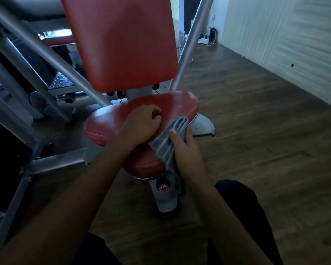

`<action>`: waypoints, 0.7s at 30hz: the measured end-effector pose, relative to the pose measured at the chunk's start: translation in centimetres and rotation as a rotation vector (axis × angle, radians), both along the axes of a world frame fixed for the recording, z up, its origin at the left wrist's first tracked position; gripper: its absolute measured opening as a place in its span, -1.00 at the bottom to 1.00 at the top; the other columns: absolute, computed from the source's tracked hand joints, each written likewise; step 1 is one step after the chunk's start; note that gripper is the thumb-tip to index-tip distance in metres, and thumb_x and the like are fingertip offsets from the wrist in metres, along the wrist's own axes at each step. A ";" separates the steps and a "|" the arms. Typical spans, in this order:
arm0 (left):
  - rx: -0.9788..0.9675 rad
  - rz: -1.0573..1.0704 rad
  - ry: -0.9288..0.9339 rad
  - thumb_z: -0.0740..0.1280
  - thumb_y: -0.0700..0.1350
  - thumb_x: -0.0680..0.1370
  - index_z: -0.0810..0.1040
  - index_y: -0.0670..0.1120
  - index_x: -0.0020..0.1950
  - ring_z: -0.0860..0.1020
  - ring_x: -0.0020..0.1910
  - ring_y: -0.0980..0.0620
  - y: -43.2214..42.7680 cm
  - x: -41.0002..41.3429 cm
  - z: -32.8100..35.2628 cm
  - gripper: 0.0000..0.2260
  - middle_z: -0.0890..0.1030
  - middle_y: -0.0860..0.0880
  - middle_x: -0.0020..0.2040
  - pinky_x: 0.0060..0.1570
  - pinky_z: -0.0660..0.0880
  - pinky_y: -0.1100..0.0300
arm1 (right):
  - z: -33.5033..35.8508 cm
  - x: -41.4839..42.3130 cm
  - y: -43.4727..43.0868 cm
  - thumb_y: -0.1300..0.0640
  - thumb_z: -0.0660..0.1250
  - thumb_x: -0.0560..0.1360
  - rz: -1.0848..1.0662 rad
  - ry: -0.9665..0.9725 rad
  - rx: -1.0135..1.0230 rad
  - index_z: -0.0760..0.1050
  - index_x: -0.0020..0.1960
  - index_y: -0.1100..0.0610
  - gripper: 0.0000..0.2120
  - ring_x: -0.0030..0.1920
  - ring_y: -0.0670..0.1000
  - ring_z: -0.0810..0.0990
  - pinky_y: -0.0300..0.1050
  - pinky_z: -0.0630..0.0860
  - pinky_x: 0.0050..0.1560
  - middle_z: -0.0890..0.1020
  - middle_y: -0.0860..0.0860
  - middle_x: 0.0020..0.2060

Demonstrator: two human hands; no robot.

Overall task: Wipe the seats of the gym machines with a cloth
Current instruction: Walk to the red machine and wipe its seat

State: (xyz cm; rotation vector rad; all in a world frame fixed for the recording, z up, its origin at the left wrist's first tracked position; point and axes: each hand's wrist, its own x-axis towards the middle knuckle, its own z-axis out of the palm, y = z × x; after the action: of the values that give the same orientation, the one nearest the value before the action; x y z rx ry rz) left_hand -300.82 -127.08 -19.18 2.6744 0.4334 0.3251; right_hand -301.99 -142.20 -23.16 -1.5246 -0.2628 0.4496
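Observation:
A red padded seat of a gym machine sits in the middle of the view, with its red backrest upright behind it. My left hand rests on the seat top with its fingers curled into a loose fist and nothing visible in it. My right hand grips a bunched grey cloth at the seat's front right edge, thumb pressed over the folds. The cloth hangs down past the seat's front corner toward the seat post.
Grey steel frame tubes of the machine cross on the left, and one slants up on the right. A wooden floor spreads to the right up to a pale wall. A power strip with cables lies at the far wall. My dark-clothed knees are at the bottom.

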 end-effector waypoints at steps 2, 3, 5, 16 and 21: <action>-0.002 -0.011 -0.003 0.27 -0.10 0.58 0.56 -0.03 0.29 0.50 0.27 -0.02 0.1 0.8 0.2 -0.71 0.56 -0.05 0.30 0.29 0.35 0.13 | 0.9 2.9 1.2 -0.19 0.21 0.56 -0.031 0.054 -0.003 0.03 0.59 -0.04 -0.30 0.26 -0.03 0.54 -0.04 0.48 0.29 0.46 0.04 0.40; -0.005 -0.020 -0.001 0.28 -0.10 0.58 0.56 -0.03 0.28 0.50 0.26 -0.01 0.2 1.1 0.2 -0.72 0.56 -0.04 0.29 0.27 0.35 0.15 | 0.9 3.6 1.6 -0.24 0.21 0.49 -0.032 0.079 -0.006 0.00 0.60 -0.03 -0.22 0.32 0.02 0.50 0.04 0.44 0.36 0.41 0.06 0.45; -0.015 -0.030 0.010 0.29 -0.10 0.57 0.56 -0.03 0.27 0.50 0.25 0.01 0.6 1.5 0.3 -0.73 0.57 -0.03 0.28 0.27 0.34 0.17 | 0.1 2.9 1.5 -0.23 0.22 0.51 -0.037 0.120 0.022 0.09 0.58 -0.01 -0.27 0.28 -0.01 0.54 -0.05 0.50 0.26 0.45 0.06 0.41; -0.027 0.006 -0.038 0.27 -0.18 0.58 0.57 -0.04 0.28 0.51 0.21 0.05 1.6 3.2 -0.9 -0.72 0.57 -0.03 0.27 0.20 0.31 0.27 | -2.0 6.0 3.4 -0.17 0.20 0.58 -0.125 0.098 0.070 -0.14 0.61 -0.02 -0.23 0.46 0.12 0.34 0.11 0.37 0.41 0.15 0.09 0.57; -0.023 -0.007 -0.054 0.27 -0.19 0.58 0.56 -0.05 0.27 0.50 0.25 0.01 1.5 3.1 -0.7 -0.72 0.57 -0.04 0.26 0.30 0.34 0.15 | 0.2 11.5 4.8 -0.05 0.19 0.62 -0.326 0.026 -0.095 -0.09 0.61 0.10 -0.29 0.53 0.22 0.18 0.24 0.27 0.46 0.08 0.20 0.56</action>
State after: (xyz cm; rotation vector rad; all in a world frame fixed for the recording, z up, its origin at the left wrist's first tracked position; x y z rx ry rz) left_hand -297.73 -125.57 -19.93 2.6373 0.4085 0.3870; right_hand -290.45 -137.44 -23.00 -1.6178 0.0298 0.2252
